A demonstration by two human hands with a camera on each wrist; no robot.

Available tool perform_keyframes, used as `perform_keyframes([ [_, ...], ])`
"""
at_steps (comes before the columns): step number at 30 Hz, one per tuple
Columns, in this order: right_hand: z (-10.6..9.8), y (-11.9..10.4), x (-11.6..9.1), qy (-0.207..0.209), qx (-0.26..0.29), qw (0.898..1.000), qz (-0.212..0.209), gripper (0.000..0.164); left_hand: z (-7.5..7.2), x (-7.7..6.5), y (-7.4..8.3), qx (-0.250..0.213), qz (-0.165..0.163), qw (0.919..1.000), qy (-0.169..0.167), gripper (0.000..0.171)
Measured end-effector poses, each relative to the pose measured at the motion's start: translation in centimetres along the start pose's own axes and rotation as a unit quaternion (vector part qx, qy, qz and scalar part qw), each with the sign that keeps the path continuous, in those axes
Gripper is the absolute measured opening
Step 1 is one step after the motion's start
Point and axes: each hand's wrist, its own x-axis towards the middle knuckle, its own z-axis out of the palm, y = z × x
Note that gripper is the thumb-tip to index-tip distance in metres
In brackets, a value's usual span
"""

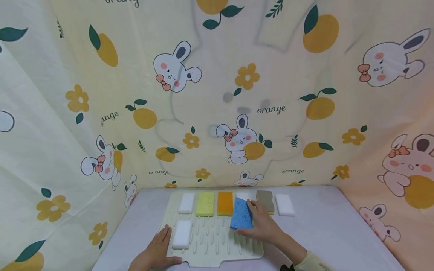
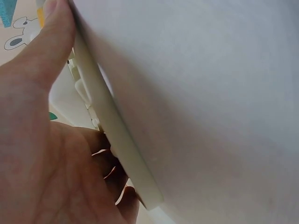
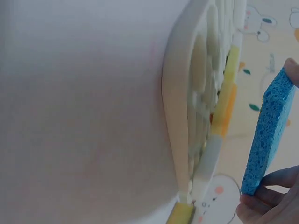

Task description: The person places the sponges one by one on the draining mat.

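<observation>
My right hand [image 1: 264, 226] pinches a blue sponge [image 1: 241, 213] by its opposite edges, thumb on one and fingers on the other. In the right wrist view the blue sponge [image 3: 268, 133] is raised off the cream ridged drying mat [image 1: 203, 259]. Against the near left corner of that mat rests my left hand [image 1: 154, 250], fingers fairly straight along its side and thumb at the front edge. Its thumb [image 2: 58, 37] touches the mat's rim [image 2: 114, 126] in the left wrist view. Beside the left fingers, a white sponge block [image 1: 182, 234] lies on the mat.
Along the mat's back lie a white block [image 1: 187, 203], a yellow sponge [image 1: 205, 204], an orange sponge [image 1: 225, 203], another white block [image 1: 243, 195] partly hidden by the blue sponge, and a grey-and-yellow scouring sponge [image 1: 265, 201]. Right of them sits a white block [image 1: 285, 205]. A printed curtain [image 1: 217, 94] surrounds the table.
</observation>
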Motion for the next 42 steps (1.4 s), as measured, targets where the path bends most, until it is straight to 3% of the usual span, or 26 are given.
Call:
perform_keyframes([
  [11, 2.2, -2.2, -0.1, -0.042, -0.005, 0.998, -0.039, 0.126, -0.1, -0.1, -0.2, -0.011, 0.002, 0.9998, -0.015, 0.134],
  [21, 3.8, -4.8, -0.2, -0.089, -0.009, 0.996, -0.024, 0.124, 0.0, 0.0, -0.1, -0.006, -0.01, 0.9999, -0.008, 0.128],
  [30, 5.4, -5.8, -0.1, -0.092, -0.028, 0.994, -0.059, 0.127, 0.4, 0.2, -0.6, -0.008, -0.008, 0.9999, -0.006, 0.13],
  [42, 6.7, -7.6, 0.9, -0.128, -0.05, 0.989, -0.056, 0.13, 0.4, 0.4, -0.4, 0.001, -0.008, 0.9999, -0.007, 0.129],
])
